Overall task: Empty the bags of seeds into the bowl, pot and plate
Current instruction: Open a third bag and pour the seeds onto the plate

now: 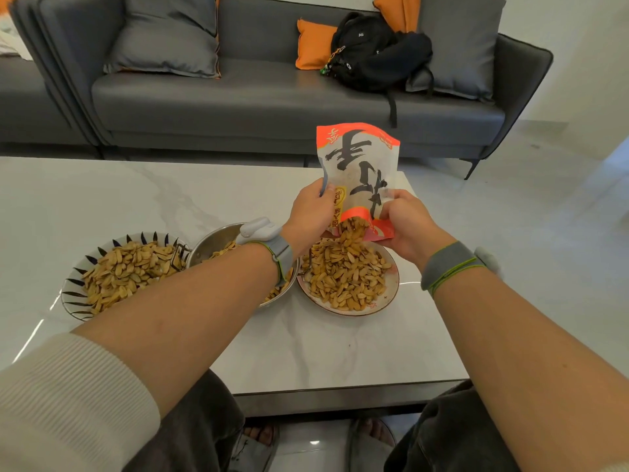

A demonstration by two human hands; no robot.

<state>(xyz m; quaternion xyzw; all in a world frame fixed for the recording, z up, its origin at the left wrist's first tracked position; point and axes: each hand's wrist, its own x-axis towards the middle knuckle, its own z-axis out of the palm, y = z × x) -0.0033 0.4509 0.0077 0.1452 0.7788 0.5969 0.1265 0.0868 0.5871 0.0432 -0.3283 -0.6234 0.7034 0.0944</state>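
A white and red seed bag hangs upside down over the plate, its open mouth down. Seeds spill from the mouth onto the heap on the plate. My left hand pinches the bag's left edge. My right hand grips its lower right corner. To the left stands a steel pot with seeds inside, partly hidden by my left forearm. Further left, a striped bowl is full of seeds.
The dishes stand on a white marble table whose near edge is by my knees. Behind it is a grey sofa with cushions and a black backpack. Tiled floor lies to the right.
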